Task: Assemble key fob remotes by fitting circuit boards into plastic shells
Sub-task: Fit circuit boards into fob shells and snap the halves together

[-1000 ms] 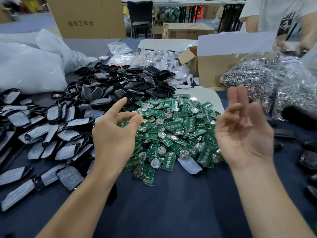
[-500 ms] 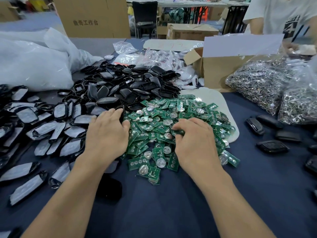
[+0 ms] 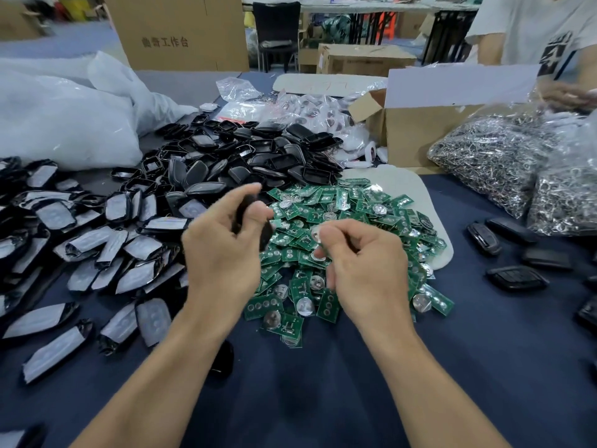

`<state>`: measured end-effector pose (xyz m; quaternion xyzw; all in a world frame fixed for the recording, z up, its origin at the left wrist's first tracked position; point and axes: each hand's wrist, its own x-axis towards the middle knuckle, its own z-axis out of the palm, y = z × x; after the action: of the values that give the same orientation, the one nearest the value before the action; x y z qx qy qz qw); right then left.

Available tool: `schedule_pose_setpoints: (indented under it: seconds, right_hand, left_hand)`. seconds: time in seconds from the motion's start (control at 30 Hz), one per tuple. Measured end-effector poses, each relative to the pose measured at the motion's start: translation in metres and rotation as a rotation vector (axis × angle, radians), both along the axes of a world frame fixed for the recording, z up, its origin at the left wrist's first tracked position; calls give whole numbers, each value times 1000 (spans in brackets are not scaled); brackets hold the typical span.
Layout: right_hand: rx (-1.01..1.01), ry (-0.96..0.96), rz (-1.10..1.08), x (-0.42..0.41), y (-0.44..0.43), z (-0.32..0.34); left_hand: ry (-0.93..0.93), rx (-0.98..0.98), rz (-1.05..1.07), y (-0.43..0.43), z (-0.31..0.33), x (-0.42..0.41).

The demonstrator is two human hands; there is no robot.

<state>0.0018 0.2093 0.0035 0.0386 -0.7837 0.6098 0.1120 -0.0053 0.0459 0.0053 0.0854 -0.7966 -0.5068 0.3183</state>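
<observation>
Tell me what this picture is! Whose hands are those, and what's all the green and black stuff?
There is no machine here. A person wears a camera on their head, so you see their own two hands from above. The left hand grips a black shell, which looks blurry. The right hand pinches something small with a silver disc on it, probably a circuit board. On the blue table lie a pile of green circuit boards, a heap of black shells, film-covered shell pieces and bags of metal rings. Another person works across the table.
</observation>
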Motion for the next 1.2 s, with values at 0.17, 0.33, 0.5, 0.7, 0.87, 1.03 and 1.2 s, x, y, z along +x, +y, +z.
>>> schedule_pose_setpoints:
  seconds: [0.17,0.33,0.5,0.7,0.87,1.03,1.2]
  right_hand:
    - [-107,-123,45,-4,-3,-2]
    - [-325,-193,41,-8,-1,-2]
    - [-490,-228,34,-10,4,3]
    - [-542,-254,25,-10,9,6]
    - [-479,-262,43,-10,12,8]
    - [-492,-213,98,-7,13,12]
    - [-584,-249,83,-11,15,10]
  left_hand:
    - [-47,-541,-2,9,-7,6]
    - [-219,-490,-190,6,-9,3]
    - [-198,-206,-134,-2,-3,3]
    - [-287,-329,24,-25,14,-32]
    - [-609,-628,59,-26,13,-80]
    - [-610,-420,30,-30,11,-100]
    - [-329,-276,120,-25,24,-74]
